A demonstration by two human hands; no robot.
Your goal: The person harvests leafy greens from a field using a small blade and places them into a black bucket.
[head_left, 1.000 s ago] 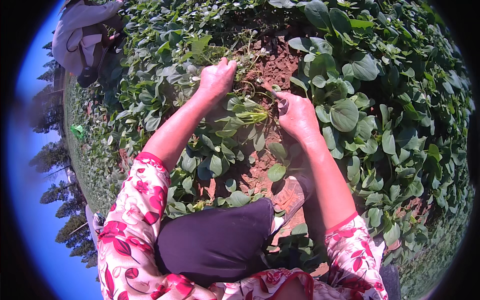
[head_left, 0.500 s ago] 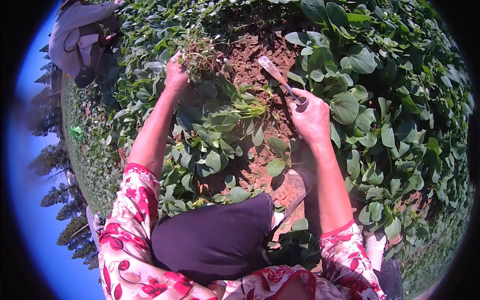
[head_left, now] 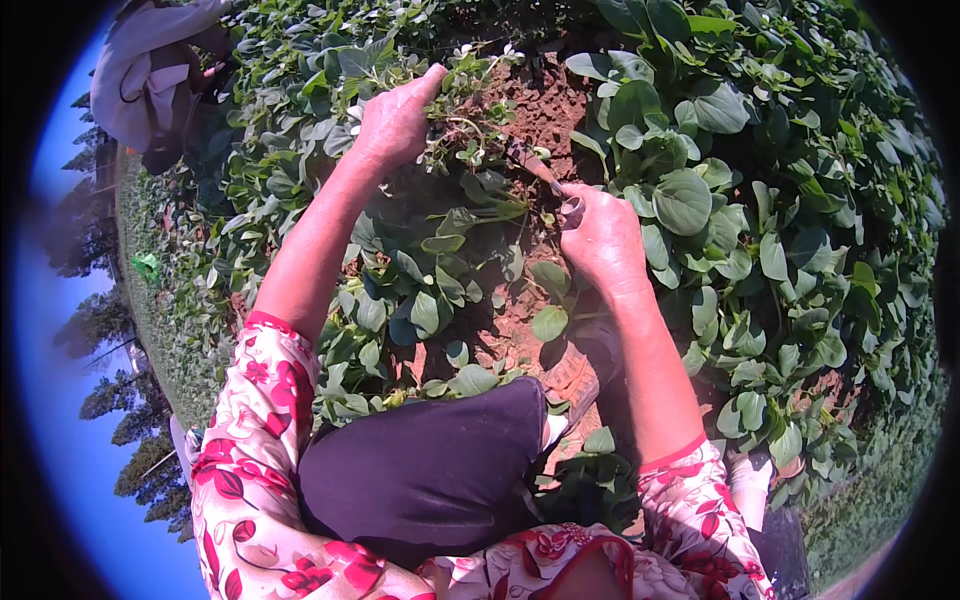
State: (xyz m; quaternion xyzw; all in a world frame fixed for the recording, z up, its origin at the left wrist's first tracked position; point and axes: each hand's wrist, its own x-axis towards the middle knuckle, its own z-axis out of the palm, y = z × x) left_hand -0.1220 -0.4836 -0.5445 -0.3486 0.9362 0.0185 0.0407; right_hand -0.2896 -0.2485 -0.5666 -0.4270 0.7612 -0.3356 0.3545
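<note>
My left hand (head_left: 395,122) is closed at a tangle of uprooted weeds (head_left: 468,135), whose stems and small leaves stick out past its fingers to the right. My fingers' undersides are hidden. Gripped in my right hand (head_left: 603,238) is a short weeding tool (head_left: 545,173) with a narrow flat blade and a hollow, round handle end. The blade points up and left, and its tip reaches the edge of the weeds above the reddish soil (head_left: 560,105). Below the tool, a leafy green plant (head_left: 485,210) leans over sideways.
Broad-leaved green plants (head_left: 683,200) grow thickly on the right, with more leafy plants (head_left: 290,170) on the left. My shoe (head_left: 572,380) stands on the soil strip beside my bent knee (head_left: 430,465). Another person (head_left: 150,80) bends over the plants at the upper left.
My left hand has moved right and slightly up with the weeds. My right hand has shifted a little left, bringing the tool's blade from bare soil to the weeds' edge.
</note>
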